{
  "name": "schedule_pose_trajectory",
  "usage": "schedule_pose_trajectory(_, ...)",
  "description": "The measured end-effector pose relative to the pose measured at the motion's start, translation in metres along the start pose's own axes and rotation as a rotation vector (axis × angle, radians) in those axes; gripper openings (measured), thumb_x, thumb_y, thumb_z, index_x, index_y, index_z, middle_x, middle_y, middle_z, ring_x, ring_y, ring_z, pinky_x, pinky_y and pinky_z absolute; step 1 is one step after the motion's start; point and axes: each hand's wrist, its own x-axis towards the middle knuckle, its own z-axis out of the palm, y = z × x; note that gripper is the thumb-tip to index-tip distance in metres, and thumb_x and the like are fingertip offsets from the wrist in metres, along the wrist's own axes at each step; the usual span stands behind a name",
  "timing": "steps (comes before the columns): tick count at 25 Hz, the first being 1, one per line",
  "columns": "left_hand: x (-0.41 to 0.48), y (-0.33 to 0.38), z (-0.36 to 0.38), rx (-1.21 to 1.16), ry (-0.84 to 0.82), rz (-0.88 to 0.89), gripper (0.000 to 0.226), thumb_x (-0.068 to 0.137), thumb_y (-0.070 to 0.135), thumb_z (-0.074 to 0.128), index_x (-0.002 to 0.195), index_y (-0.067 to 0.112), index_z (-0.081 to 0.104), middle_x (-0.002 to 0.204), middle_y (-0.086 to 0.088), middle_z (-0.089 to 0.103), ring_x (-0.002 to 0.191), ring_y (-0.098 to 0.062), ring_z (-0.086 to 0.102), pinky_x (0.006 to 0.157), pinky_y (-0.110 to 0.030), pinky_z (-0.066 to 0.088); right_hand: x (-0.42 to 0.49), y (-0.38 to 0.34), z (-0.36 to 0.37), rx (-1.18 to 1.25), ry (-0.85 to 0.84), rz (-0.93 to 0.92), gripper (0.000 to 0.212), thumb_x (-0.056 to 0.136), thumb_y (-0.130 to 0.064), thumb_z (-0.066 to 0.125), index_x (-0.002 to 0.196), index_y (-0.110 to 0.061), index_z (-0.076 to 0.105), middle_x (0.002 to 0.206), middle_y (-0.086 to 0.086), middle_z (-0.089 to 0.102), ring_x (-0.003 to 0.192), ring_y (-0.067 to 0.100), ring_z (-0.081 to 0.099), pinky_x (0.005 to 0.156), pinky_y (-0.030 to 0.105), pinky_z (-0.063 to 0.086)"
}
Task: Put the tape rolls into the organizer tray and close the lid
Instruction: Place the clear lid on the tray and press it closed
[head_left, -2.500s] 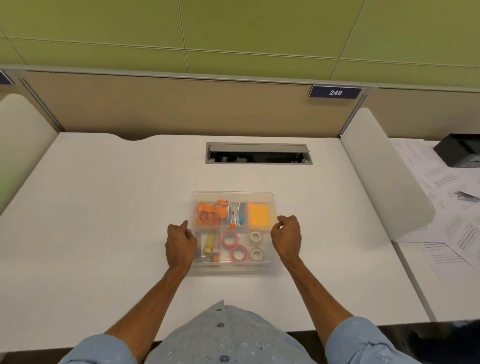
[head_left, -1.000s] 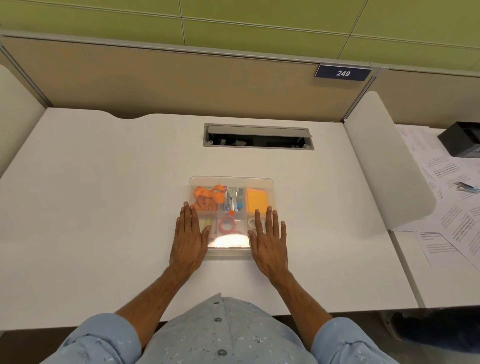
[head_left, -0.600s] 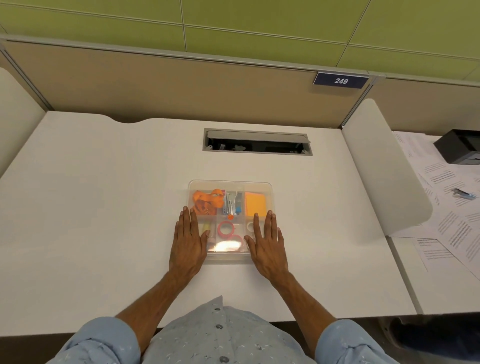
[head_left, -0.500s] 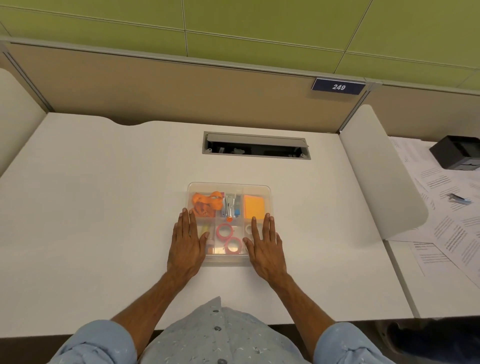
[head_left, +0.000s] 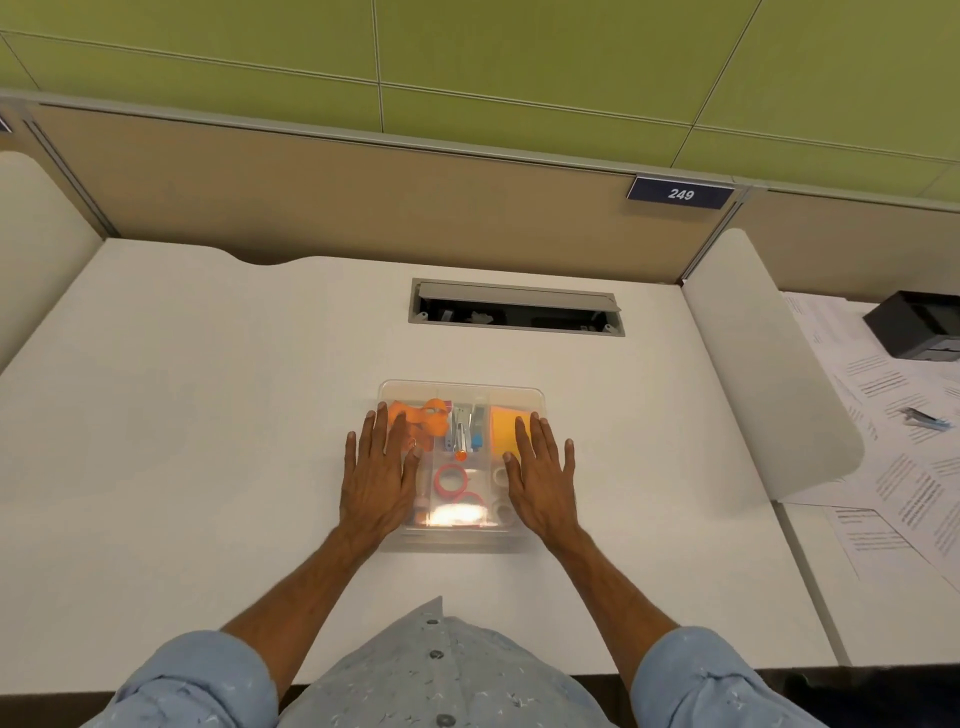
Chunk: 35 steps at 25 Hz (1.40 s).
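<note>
Organizer tray (head_left: 460, 387) sits mid-tabletop (head_left: 208, 415), directly nearer the person than the cable slot (head_left: 516, 308). Clear lid (head_left: 457, 535) is on the tray, lying flat over it; can't tell if it's latched.

Left hand (head_left: 376, 480) is flat, palm down, fingers spread, on the tray's left side. Right hand (head_left: 543, 480) is the same on the tray's right side. Both are released, pressing on the lid, grasping nothing.

Seen through the lid, all relative to the tray:
- pink tape rolls (head_left: 451, 479) in the near-centre compartment; the nearer one is partly washed out by glare on the lid
- white tape rolls (head_left: 501, 475) in the near-right compartment, just beside the right hand's thumb
- orange scissors (head_left: 428, 418) far-left, partly under the left hand's fingers
- stapler (head_left: 461, 428) far-centre
- orange sticky notes (head_left: 504, 434) far-right, partly under the right hand's fingers
- near-left compartment mostly hidden by the left hand

Off the tray's right, past the white divider panel (head_left: 753, 364): printed papers (head_left: 909, 467) and a black box (head_left: 919, 332) on the neighbouring tabletop, well apart from the tray.
</note>
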Motion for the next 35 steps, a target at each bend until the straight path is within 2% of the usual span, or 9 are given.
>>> schedule_pose_trajectory(3,0.022,0.002,-0.002,0.051,-0.006,0.014,0.105,0.086,0.069,-0.030,0.169,0.023,0.017,0.179,-0.012,0.006,0.167,-0.032,0.008,0.137,-0.056,0.008,0.026,-0.002,-0.009,0.008,-0.019,0.013,0.060,0.117,-0.040,0.025,0.172,-0.024,0.005,0.180,0.002,-0.007,0.169,0.019,-0.005,0.138,0.054,0.000)
schedule_pose_trajectory(6,0.041,0.003,-0.001,0.096,-0.022,0.005,0.101,0.086,0.066,-0.032,0.169,0.028,0.010,0.180,-0.011,0.000,0.168,-0.030,0.003,0.137,-0.056,0.007,0.048,-0.005,-0.011,-0.018,-0.050,0.015,0.061,0.117,-0.042,0.023,0.172,-0.026,0.001,0.180,0.003,-0.012,0.169,0.022,-0.008,0.138,0.054,0.001)
schedule_pose_trajectory(8,0.050,0.003,0.002,0.106,-0.048,-0.001,0.087,0.093,0.064,-0.022,0.169,0.031,0.004,0.180,-0.008,-0.005,0.168,-0.028,-0.002,0.137,-0.055,0.004,0.059,-0.008,-0.009,-0.046,-0.060,0.012,0.062,0.117,-0.043,0.021,0.171,-0.027,-0.003,0.180,0.004,-0.015,0.169,0.023,-0.010,0.137,0.054,0.001)
schedule_pose_trajectory(10,0.055,0.003,0.007,0.111,-0.054,-0.013,0.068,0.106,0.057,0.002,0.169,0.032,0.004,0.180,-0.006,-0.005,0.168,-0.027,-0.003,0.137,-0.056,0.006,0.066,-0.010,-0.005,-0.065,-0.058,0.020,0.062,0.116,-0.046,0.021,0.171,-0.029,-0.003,0.179,0.004,-0.016,0.169,0.024,-0.010,0.138,0.054,0.001)
schedule_pose_trajectory(13,0.058,0.002,0.014,0.095,-0.029,-0.043,0.061,0.112,0.048,0.025,0.169,0.034,0.008,0.181,-0.004,-0.001,0.168,-0.026,-0.001,0.136,-0.058,0.011,0.071,-0.012,0.002,-0.057,-0.034,0.046,0.062,0.116,-0.048,0.021,0.171,-0.032,-0.001,0.180,0.001,-0.013,0.169,0.023,-0.008,0.138,0.054,0.006)
schedule_pose_trajectory(17,0.061,-0.001,0.023,0.064,-0.026,-0.045,0.060,0.113,0.048,0.028,0.169,0.035,0.010,0.181,-0.002,0.000,0.168,-0.025,0.001,0.136,-0.057,0.017,0.072,-0.011,0.008,0.018,0.033,0.057,0.059,0.116,-0.048,0.026,0.171,-0.035,0.011,0.181,-0.004,-0.003,0.170,0.020,0.001,0.135,0.052,0.024)
schedule_pose_trajectory(21,0.064,-0.006,0.026,0.003,-0.049,-0.036,0.060,0.113,0.045,0.028,0.169,0.033,0.011,0.181,-0.002,0.000,0.168,-0.026,0.000,0.136,-0.057,0.017,0.076,-0.010,0.007,0.060,0.008,0.073,0.060,0.115,-0.051,0.029,0.170,-0.036,0.012,0.181,-0.007,-0.002,0.170,0.018,0.000,0.130,0.052,0.032)
schedule_pose_trajectory(31,0.058,0.001,0.011,0.021,-0.130,-0.037,0.065,0.112,0.047,0.028,0.169,0.031,0.001,0.180,-0.004,-0.010,0.167,-0.025,-0.009,0.136,-0.059,0.002,0.071,-0.013,-0.010,-0.016,-0.172,0.027,0.074,0.112,-0.059,0.028,0.171,-0.030,-0.007,0.178,0.003,-0.021,0.168,0.026,-0.015,0.136,0.061,0.000)
schedule_pose_trajectory(35,0.055,0.003,-0.006,0.119,-0.172,0.005,0.074,0.101,0.057,0.003,0.168,0.027,-0.009,0.178,-0.006,-0.019,0.166,-0.026,-0.016,0.135,-0.059,-0.007,0.059,-0.013,-0.018,-0.095,-0.133,-0.003,0.070,0.114,-0.053,0.024,0.171,-0.026,-0.009,0.178,0.004,-0.021,0.168,0.026,-0.016,0.136,0.059,-0.003)
